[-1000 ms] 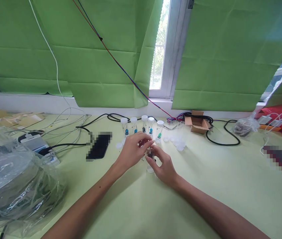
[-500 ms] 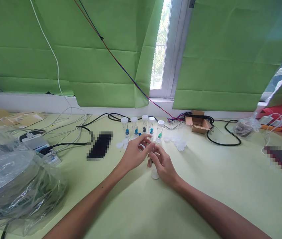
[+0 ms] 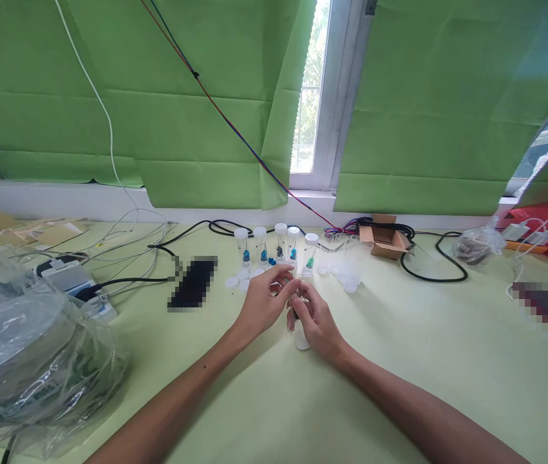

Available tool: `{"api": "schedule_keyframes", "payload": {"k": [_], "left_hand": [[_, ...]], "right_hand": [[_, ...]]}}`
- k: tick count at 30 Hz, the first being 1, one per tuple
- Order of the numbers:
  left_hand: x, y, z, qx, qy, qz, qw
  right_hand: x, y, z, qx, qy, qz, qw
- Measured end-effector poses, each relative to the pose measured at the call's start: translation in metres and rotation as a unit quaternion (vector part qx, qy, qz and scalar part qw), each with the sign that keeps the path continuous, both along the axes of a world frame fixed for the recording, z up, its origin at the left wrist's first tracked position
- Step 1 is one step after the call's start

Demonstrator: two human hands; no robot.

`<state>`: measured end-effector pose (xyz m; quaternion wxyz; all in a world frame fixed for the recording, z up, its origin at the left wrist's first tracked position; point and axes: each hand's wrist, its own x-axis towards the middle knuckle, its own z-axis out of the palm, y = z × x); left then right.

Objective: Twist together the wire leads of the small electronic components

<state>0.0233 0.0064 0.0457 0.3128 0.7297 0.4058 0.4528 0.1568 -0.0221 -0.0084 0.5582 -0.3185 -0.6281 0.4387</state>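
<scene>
My right hand is closed around a small clear vial, mostly hidden by the fingers; its whitish round end shows below them. The fingertips of my left hand meet the right ones at the top of this vial. Its thumb and index finger are pinched together, but whatever sits between them is too small to name. Just beyond the hands stand several upright clear vials with white caps, holding small blue, dark or green parts with thin wires. A blue piece lies among them.
White round caps lie left of the vials, and a cluster of clear containers lies right. Behind are an open cardboard box and black cables. A plastic-wrapped spool takes up the near left.
My left hand's fingers have lowered slightly and drawn closer to the right hand's fingertips. The vial in my right hand stays almost in place.
</scene>
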Motion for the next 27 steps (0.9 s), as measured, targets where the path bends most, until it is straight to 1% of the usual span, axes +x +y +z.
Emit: {"api": "schedule_keyframes", "payload": {"k": [5, 12, 19, 27], "left_hand": [[0.0016, -0.0002, -0.0019, 0.016, 0.001, 0.008, 1.000], [0.0006, -0.0025, -0.0041, 0.048, 0.028, 0.028, 0.998], [0.0009, -0.0039, -0.0061, 0.077, 0.053, 0.029, 0.995], [0.0023, -0.0064, -0.0050, 0.104, 0.078, 0.030, 0.991]], "right_hand": [[0.0000, 0.0006, -0.0003, -0.001, 0.002, 0.002, 1.000], [-0.0007, 0.0016, -0.0019, -0.001, 0.009, 0.003, 1.000], [-0.0002, 0.0000, 0.0017, -0.013, 0.010, 0.004, 1.000], [-0.0007, -0.0002, 0.0008, -0.015, 0.009, -0.003, 1.000]]}}
